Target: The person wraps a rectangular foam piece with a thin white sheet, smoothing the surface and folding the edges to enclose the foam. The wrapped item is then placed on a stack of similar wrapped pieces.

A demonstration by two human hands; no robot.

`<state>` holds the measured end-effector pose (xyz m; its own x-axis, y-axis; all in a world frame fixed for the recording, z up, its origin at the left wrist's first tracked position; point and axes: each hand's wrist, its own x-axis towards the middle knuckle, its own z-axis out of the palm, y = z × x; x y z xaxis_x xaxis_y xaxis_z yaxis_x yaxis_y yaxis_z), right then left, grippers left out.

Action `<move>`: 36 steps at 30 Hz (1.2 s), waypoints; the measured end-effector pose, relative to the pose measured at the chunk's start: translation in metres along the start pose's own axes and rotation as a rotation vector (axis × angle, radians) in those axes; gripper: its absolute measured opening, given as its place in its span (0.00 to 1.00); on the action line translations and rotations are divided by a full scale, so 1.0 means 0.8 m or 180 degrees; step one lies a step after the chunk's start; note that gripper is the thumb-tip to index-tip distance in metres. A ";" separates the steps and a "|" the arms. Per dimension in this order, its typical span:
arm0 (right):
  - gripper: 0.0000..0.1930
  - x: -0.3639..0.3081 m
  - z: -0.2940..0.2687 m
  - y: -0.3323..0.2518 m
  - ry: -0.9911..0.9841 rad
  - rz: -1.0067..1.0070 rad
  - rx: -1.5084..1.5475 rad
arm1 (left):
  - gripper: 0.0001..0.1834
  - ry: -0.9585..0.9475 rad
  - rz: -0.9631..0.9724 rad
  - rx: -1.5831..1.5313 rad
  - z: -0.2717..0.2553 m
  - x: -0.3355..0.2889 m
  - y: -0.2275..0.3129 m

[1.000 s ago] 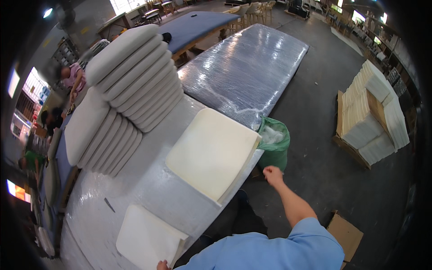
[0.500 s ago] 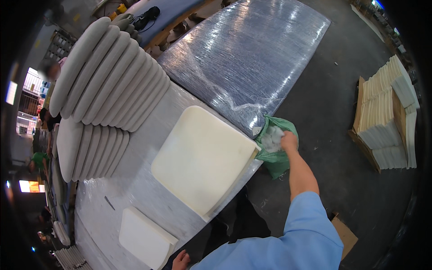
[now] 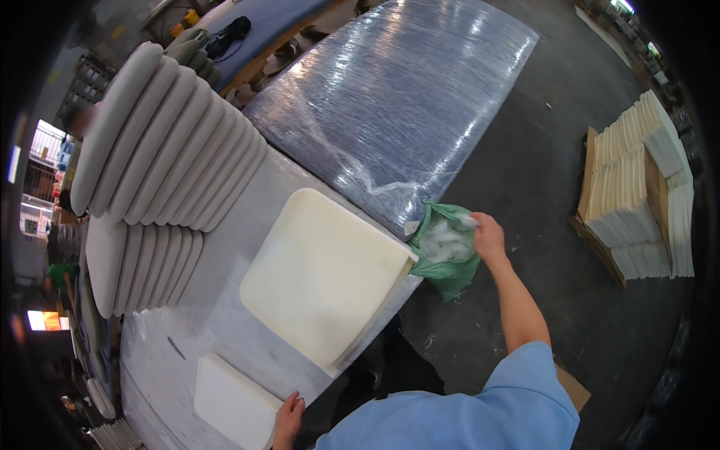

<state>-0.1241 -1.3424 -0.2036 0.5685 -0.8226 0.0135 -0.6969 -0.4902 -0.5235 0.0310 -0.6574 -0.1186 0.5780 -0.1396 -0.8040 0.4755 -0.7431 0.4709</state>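
Observation:
A green woven sack (image 3: 448, 279), open at the top and filled with white fluffy fibre stuffing (image 3: 444, 244), hangs beside the table's right corner. At its right rim my right hand (image 3: 489, 238) is closed, fingertips pinching a tuft of the stuffing. My left hand (image 3: 289, 417) lies by the front table edge, touching or just beside a small white foam pad (image 3: 238, 401); its fingers are loosely stretched and nothing shows in them. Between the hands, a large cream foam seat cushion (image 3: 326, 277) with rounded far corners rests on the table, apparently stacked on another layer.
Grey padded cushions (image 3: 169, 142) are stacked at the left of the plastic-covered table (image 3: 217, 292). A film-wrapped blue-grey slab (image 3: 397, 97) adjoins the far side. Across the floor stands a carton of white foam sheets (image 3: 634, 199). A thin dark strip (image 3: 175, 347) lies on the table.
My right hand has drawn back to the sack's rim, and more stuffing shows inside. My left hand has risen from the lower edge to the small foam pad.

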 end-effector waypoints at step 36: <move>0.13 0.020 0.073 -0.073 -0.1325 -0.0294 -0.0280 | 0.29 0.0033 -0.0172 0.0986 0.025 0.003 0.027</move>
<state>-0.0489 -1.3104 -0.2229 0.7454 -0.5967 -0.2971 -0.6592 -0.5939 -0.4613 0.0291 -0.6868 -0.1178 0.5648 -0.0889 -0.8204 0.2820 -0.9135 0.2932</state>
